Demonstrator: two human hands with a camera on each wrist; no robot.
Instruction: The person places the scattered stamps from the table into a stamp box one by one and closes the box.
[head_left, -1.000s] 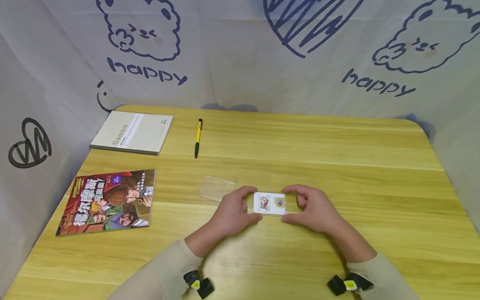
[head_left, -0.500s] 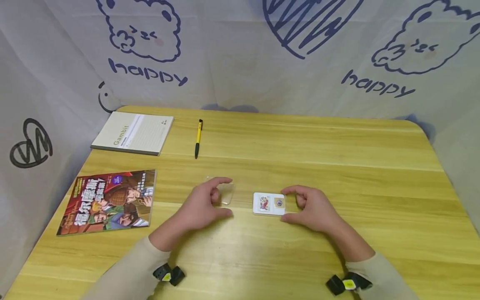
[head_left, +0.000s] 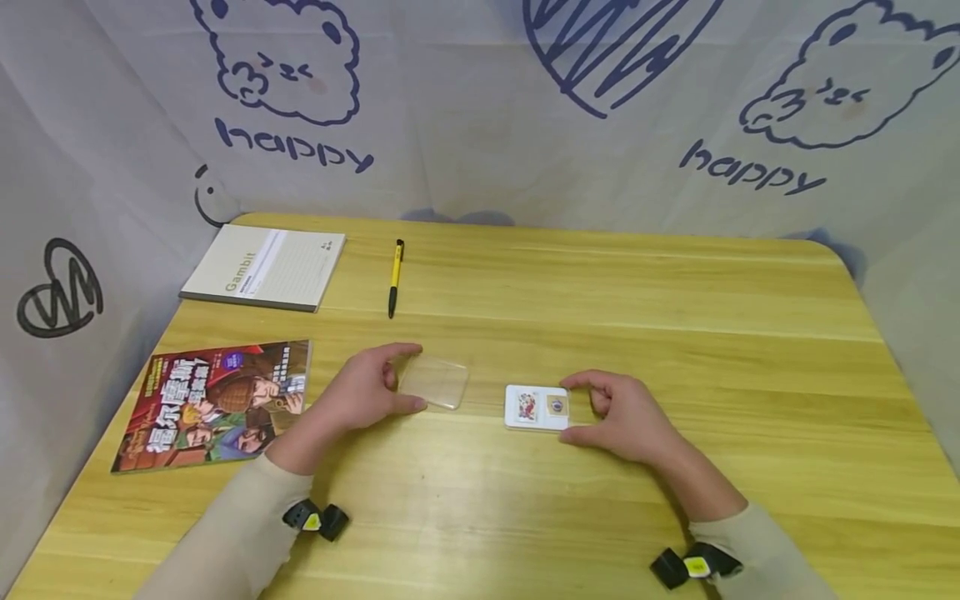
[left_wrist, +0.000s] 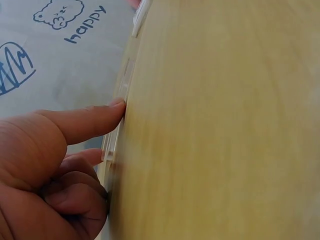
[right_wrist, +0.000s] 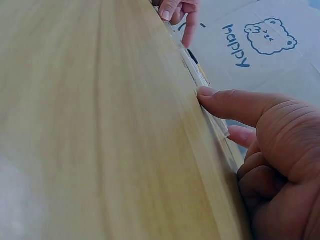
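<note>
Noted pale cloth [head_left: 480, 150] hung behind and at both sides, drawn with bears [head_left: 288, 71], hearts [head_left: 611, 50] and the word "happy", around a yellowish wood table [head_left: 675, 308]. Found the left hand [head_left: 363, 392] pinching a clear plastic cover [head_left: 438, 382] by opposite edges — with thumb on the near side, forefinger on the far side. Placed that cover flat on the wood, just right of the left palm. Saw the right hand [head_left: 630, 417] clamped likewise on the right end of a white case [head_left: 537, 407], lying flat just left of that palm. Recorded on it a colourful print [head_left: 527, 407] farther from the right fingers and a tan print [head_left: 557, 406] nearer. Logged cover and case as apart, between both hands. Spotted beyond the left hand a yellow-and-black pen [head_left: 396, 279] and, farther left, a notebook [head_left: 262, 267]; just left of that hand — partly hidden by it — a magazine [head_left: 213, 404].
</note>
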